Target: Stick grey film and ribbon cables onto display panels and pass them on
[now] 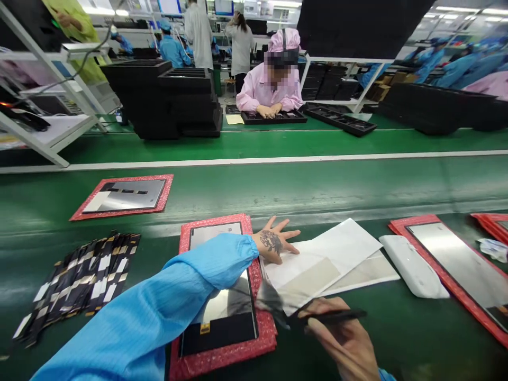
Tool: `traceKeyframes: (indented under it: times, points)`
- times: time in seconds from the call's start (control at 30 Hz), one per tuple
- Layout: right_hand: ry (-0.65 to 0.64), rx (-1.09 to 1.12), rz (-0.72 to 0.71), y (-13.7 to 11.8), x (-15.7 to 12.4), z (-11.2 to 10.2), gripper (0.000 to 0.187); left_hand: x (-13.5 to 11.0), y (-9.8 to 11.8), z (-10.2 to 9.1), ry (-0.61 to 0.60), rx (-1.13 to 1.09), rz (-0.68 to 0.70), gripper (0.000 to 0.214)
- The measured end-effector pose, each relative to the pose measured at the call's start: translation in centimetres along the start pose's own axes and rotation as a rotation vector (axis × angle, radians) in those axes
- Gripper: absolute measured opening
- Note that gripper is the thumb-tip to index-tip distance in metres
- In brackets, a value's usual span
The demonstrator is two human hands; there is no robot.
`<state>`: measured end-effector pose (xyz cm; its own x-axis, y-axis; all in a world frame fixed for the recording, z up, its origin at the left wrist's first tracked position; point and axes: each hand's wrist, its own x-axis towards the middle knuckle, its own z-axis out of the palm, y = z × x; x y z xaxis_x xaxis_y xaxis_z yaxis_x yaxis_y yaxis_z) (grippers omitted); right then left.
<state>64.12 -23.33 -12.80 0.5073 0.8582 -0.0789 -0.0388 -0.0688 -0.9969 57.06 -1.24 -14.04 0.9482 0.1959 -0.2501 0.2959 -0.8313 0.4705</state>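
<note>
My left hand [274,241] lies with spread fingers on the near-left end of some white sheets [333,254], a few overlapping at angles. Its blue sleeve crosses above a flat display panel [222,312] resting on red bubble-wrap pouches [222,360], hiding part of the panel. Beside the sheets' lower edge, my right hand [345,336] is closed around a slim black tool [337,316], too blurred to tell its exact kind. A greyish see-through film [272,301], smeared by motion, shows between the tool's tip and the panel's right edge.
Dark flex-cable strips [87,275] lie at the left. Another panel [130,194] on red wrap sits behind them. Rightward are a white rounded device [415,266] and a panel [456,259] on red wrap. Across the bench, a person in pink [273,87] works at a black tray [273,117].
</note>
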Motion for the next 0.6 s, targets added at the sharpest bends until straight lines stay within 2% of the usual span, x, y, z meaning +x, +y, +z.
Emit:
traceKeyframes:
  times: [0.07, 0.13, 0.2, 0.27, 0.3, 0.37, 0.43, 0.5, 0.6]
  points:
    - [0.079, 0.061, 0.053, -0.9, -0.2, 0.3, 0.022, -1.0, 0.8, 0.0, 0.09, -0.015, 0.02, 0.07]
    - [0.116, 0.089, 0.068, -1.2, 0.1, 0.4, 0.025, -2.9, 1.5, -0.5, 0.209, -0.156, 0.005, 0.069]
    - [0.11, 0.114, 0.08, -0.9, 0.5, 0.5, 0.028, -5.9, 2.1, -1.1, 0.344, -0.397, -0.102, 0.046]
    - [0.093, 0.14, 0.09, -0.5, 0.5, 0.7, 0.029, -9.7, 2.5, -1.0, 0.452, -0.582, -0.269, 0.018]
    - [0.08, 0.149, 0.092, -0.4, 0.4, 1.0, 0.029, -11.7, 2.7, -0.5, 0.476, -0.65, -0.354, 0.021]
    - [0.064, 0.162, 0.088, -0.6, -0.2, 1.9, 0.028, -15.5, 3.2, 1.3, 0.462, -0.773, -0.491, 0.037]
    - [0.062, 0.173, 0.1, -1.1, -1.0, 3.0, 0.029, -18.5, 3.9, 3.7, 0.399, -0.991, -0.59, 0.049]
    - [0.071, 0.185, 0.126, -1.8, -1.7, 4.2, 0.033, -20.4, 4.7, 5.9, 0.35, -1.278, -0.635, 0.058]
    - [0.045, 0.179, 0.155, -2.1, -2.5, 5.3, 0.036, -21.9, 5.9, 7.8, 0.367, -1.669, -0.627, 0.057]
